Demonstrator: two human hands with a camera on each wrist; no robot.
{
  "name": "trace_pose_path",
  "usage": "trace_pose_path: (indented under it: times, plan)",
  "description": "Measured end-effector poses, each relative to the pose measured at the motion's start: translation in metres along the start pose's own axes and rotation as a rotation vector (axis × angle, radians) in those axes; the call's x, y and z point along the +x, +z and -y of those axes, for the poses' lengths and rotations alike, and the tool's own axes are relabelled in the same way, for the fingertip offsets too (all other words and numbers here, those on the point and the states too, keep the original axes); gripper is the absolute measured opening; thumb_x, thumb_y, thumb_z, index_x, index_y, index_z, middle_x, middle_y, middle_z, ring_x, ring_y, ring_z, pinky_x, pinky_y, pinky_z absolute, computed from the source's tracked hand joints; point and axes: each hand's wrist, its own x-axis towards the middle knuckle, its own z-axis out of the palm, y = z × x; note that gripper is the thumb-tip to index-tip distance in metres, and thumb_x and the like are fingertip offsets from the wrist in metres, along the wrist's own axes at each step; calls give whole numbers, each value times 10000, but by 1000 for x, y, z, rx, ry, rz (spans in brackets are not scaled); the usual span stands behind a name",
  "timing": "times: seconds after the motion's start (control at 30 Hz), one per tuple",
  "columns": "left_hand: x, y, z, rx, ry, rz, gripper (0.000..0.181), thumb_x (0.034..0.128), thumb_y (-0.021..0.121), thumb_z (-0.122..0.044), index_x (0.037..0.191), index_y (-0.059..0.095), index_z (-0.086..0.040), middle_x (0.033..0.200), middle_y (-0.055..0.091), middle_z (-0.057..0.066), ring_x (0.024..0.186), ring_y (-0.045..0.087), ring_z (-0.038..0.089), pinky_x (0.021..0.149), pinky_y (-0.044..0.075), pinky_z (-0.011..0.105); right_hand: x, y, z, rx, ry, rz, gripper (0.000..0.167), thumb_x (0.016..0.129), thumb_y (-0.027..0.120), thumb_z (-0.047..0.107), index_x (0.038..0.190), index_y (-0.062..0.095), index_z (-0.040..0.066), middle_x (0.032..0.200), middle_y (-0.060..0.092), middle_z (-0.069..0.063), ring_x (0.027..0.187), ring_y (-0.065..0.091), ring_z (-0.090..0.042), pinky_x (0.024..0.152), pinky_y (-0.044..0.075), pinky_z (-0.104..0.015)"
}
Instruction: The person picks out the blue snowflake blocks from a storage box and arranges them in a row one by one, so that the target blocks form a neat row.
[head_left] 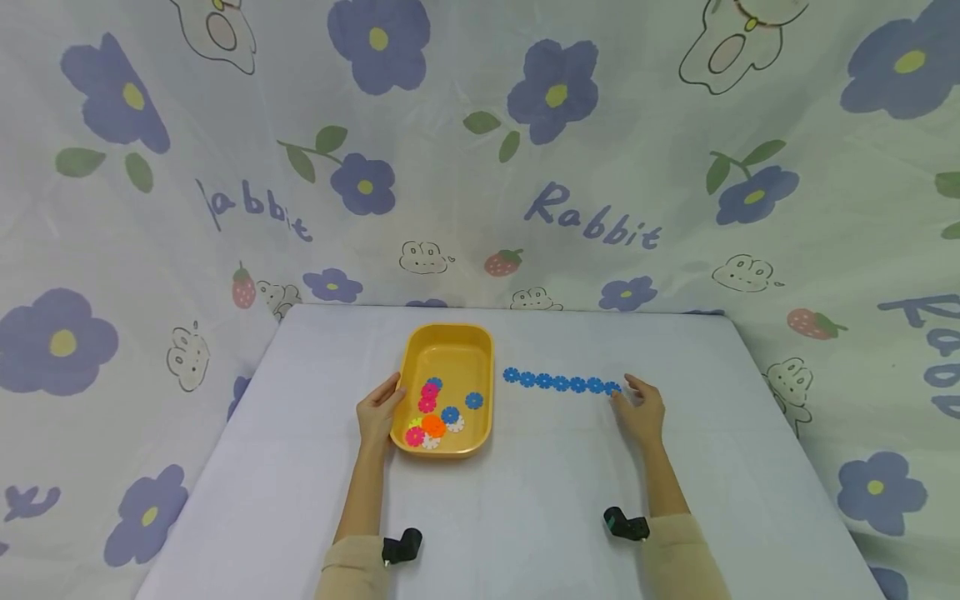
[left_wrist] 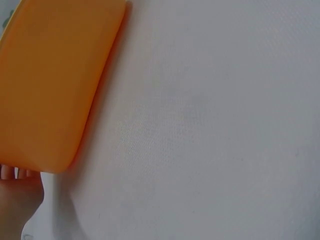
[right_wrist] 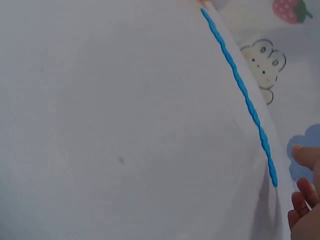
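My left hand (head_left: 378,412) grips a yellow tray (head_left: 483,417) at its left side, thumb by the rim. Fingers of that hand (left_wrist: 22,192) show against the tray's outer wall (left_wrist: 55,90) in the left wrist view. Inside lie several flower-shaped plastic discs, among them an orange one (head_left: 433,426), a pink one (head_left: 415,437) and a blue one (head_left: 474,401). A row of joined blue discs (head_left: 561,383) stretches right of the tray. Around its right end, my right hand (head_left: 643,412) has thumb and forefinger spread; the right wrist view shows a gap between hand (right_wrist: 307,205) and row (right_wrist: 250,107).
A white-covered table (head_left: 540,500) carries everything. Behind it and along both sides hangs a curtain (head_left: 450,200) printed with flowers and rabbits. Black wrist cameras sit on the left forearm (head_left: 363,500) and the right forearm (head_left: 667,492).
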Motion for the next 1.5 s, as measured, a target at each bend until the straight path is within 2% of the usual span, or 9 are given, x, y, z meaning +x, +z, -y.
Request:
trace_pose_path:
  times: [0.17, 0.3, 0.43, 0.67, 0.9, 1.0, 1.17, 1.3, 1.5]
  plan:
    - [0, 0, 1, -7, 9, -9, 416, 856, 673, -57, 1253, 577, 22, 1248, 614, 69, 1078, 585, 48, 879, 477, 144, -13, 18, 36, 148, -53, 65, 453, 834, 683, 13, 1250, 536, -87, 1182, 523, -298, 1063, 483, -404, 891, 450, -340]
    - [0, 1, 2, -18, 15, -9, 419, 847, 685, -57, 1242, 581, 36, 1193, 650, 20, 1007, 600, -1, 863, 482, 137, -23, 31, 71, 227, -118, 121, 438, 812, 685, -42, 1217, 542, -129, 1123, 552, -324, 1019, 516, -459, 831, 512, -240]
    - [0, 2, 2, -16, 17, -9, 422, 843, 690, -57, 1239, 582, 39, 1178, 658, 20, 972, 603, -15, 854, 486, 136, -30, 46, 100, 251, -176, 194, 422, 808, 683, -54, 1199, 550, -142, 1087, 595, -308, 980, 556, -443, 817, 538, -247]
    - [1, 2, 2, -12, 5, -8, 431, 850, 687, -72, 1253, 574, 31, 1237, 618, 89, 1014, 605, 19, 864, 484, 146, -36, 75, 133, 330, -234, 339, 431, 802, 683, -64, 1197, 537, -155, 1086, 595, -316, 989, 552, -496, 857, 537, -412]
    - [1, 3, 3, -51, 14, -17, 411, 841, 683, -34, 1233, 586, 41, 1076, 693, -57, 958, 617, -11, 861, 492, 154, -39, 104, 149, 374, -198, 458, 420, 828, 668, -40, 1213, 535, -142, 1123, 586, -330, 1021, 575, -442, 871, 534, -368]
    - [1, 2, 4, -54, 29, -14, 412, 839, 684, -29, 1230, 583, 52, 1078, 693, -49, 949, 619, -17, 861, 492, 155, -39, 123, 147, 380, -164, 509, 436, 842, 677, 16, 1238, 540, -104, 1160, 583, -314, 1049, 590, -387, 890, 524, -342]
    - [2, 1, 3, -53, 34, -9, 431, 840, 689, -42, 1243, 572, 54, 1120, 680, -15, 960, 616, -21, 868, 484, 150, -42, 154, 149, 310, -118, 599, 460, 867, 673, 98, 1288, 533, -24, 1220, 582, -249, 1088, 596, -319, 888, 525, -325]
    - [2, 1, 3, -50, 30, -7, 441, 837, 693, -45, 1247, 566, 57, 1138, 672, -3, 970, 612, -21, 865, 482, 142, -45, 175, 156, 300, -73, 660, 507, 868, 671, 105, 1322, 495, -33, 1282, 537, -247, 1136, 566, -327, 904, 517, -355]
    - [1, 2, 3, -61, 34, -11, 425, 832, 694, -31, 1229, 576, 66, 1139, 673, 20, 961, 615, -19, 846, 493, 143, -41, 205, 158, 144, -35, 675, 498, 855, 681, 99, 1308, 516, -24, 1239, 577, -187, 1087, 581, -291, 906, 519, -346]
